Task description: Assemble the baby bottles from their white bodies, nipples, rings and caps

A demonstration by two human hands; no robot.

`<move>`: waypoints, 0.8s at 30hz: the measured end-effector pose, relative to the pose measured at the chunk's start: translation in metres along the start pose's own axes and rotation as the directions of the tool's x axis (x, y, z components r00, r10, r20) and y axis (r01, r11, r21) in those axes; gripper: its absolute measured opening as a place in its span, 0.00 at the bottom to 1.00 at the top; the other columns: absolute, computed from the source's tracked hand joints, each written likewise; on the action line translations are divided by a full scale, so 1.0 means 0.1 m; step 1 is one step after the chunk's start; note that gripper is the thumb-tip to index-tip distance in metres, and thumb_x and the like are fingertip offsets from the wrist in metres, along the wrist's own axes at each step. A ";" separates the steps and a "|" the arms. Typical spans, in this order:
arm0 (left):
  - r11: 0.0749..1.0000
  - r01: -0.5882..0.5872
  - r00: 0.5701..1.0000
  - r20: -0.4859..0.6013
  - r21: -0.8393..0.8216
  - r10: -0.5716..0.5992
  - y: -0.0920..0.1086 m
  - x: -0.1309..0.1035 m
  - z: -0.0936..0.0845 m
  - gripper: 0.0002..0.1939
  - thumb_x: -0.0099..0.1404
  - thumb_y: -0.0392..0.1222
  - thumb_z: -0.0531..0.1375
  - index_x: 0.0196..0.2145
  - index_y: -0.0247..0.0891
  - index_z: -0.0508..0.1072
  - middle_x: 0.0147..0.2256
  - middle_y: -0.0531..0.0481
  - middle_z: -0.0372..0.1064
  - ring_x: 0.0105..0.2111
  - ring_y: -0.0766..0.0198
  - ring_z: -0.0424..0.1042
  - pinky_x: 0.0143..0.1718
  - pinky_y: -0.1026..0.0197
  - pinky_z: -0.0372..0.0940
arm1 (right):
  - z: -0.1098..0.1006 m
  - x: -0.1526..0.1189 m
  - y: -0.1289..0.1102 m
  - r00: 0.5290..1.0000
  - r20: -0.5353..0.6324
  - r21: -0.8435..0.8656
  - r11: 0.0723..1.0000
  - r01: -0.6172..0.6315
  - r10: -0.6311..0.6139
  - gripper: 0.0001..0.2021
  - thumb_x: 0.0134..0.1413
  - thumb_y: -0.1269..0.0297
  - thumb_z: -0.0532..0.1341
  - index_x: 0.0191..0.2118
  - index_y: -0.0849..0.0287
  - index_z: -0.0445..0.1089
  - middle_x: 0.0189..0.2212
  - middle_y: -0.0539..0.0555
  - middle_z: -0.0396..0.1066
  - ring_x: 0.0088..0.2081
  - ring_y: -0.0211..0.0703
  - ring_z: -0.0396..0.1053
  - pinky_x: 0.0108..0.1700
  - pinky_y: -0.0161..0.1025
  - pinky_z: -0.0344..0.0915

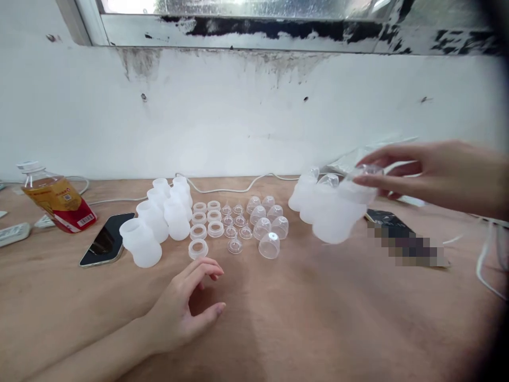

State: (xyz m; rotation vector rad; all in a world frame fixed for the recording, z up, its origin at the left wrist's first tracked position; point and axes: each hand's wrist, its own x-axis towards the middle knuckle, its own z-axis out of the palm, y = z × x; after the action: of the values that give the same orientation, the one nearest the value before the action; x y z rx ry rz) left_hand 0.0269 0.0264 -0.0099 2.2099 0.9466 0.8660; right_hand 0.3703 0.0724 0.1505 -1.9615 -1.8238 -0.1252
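My right hand (425, 172) pinches the clear dome cap of a frosted baby bottle (360, 193) at the right, beside other capped bottles (306, 193); blur hides whether its base touches the table. My left hand (178, 307) rests low over the table with fingers curved, thumb apart and nothing between them. Just beyond it are several white collar rings (198, 248), clear bottle nipples (234, 245) and clear dome caps (269, 245), set out in columns. Left of the rings, several uncapped frosted bottle bodies (143, 244) stand upright in two columns.
A dark phone (106, 241) lies behind the left bottles, near a drink bottle (59, 199). At right are a dark flat object (401, 239), partly blurred out, and a clear plastic bag (358, 156). A white cable (226, 190) runs along the wall.
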 end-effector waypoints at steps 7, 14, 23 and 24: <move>0.999 0.023 0.999 0.028 0.042 -0.024 0.02 0.01 -0.02 0.10 0.58 0.37 0.53 0.39 0.40 0.60 0.42 0.47 0.61 0.35 0.64 0.64 0.32 0.62 0.62 | 0.37 0.36 0.56 0.880 0.398 -0.049 0.964 -0.261 0.258 0.20 0.42 0.54 0.57 0.29 0.71 0.71 0.20 0.57 0.72 0.22 0.36 0.69 0.24 0.37 0.55; 0.999 0.014 1.000 0.019 0.050 -0.015 0.01 0.01 -0.01 0.10 0.58 0.35 0.54 0.39 0.40 0.61 0.42 0.48 0.60 0.34 0.66 0.63 0.32 0.64 0.62 | 0.48 0.44 0.56 0.896 0.360 -0.195 0.960 -0.199 0.259 0.16 0.43 0.52 0.61 0.34 0.60 0.65 0.22 0.54 0.72 0.21 0.36 0.68 0.25 0.36 0.62; 0.995 0.027 0.998 0.060 0.100 -0.033 0.02 0.01 -0.01 0.07 0.58 0.36 0.54 0.37 0.39 0.61 0.43 0.47 0.60 0.33 0.66 0.64 0.32 0.62 0.63 | 0.49 0.39 0.42 0.876 0.372 -0.305 0.932 -0.197 0.307 0.18 0.49 0.50 0.56 0.40 0.60 0.63 0.24 0.55 0.72 0.21 0.36 0.66 0.25 0.37 0.62; 0.995 0.020 0.998 0.062 0.100 -0.026 0.02 0.01 0.00 0.07 0.58 0.36 0.55 0.37 0.39 0.61 0.43 0.47 0.60 0.33 0.66 0.64 0.32 0.62 0.63 | 0.49 0.39 0.44 0.886 0.364 -0.315 0.933 -0.175 0.289 0.21 0.48 0.49 0.56 0.43 0.60 0.62 0.26 0.56 0.72 0.24 0.38 0.67 0.26 0.37 0.62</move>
State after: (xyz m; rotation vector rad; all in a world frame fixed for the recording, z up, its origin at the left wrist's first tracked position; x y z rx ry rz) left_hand 0.0279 0.0259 -0.0084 2.2917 1.0022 0.7491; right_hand 0.4062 0.1267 0.1098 -2.5463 -1.8703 0.1256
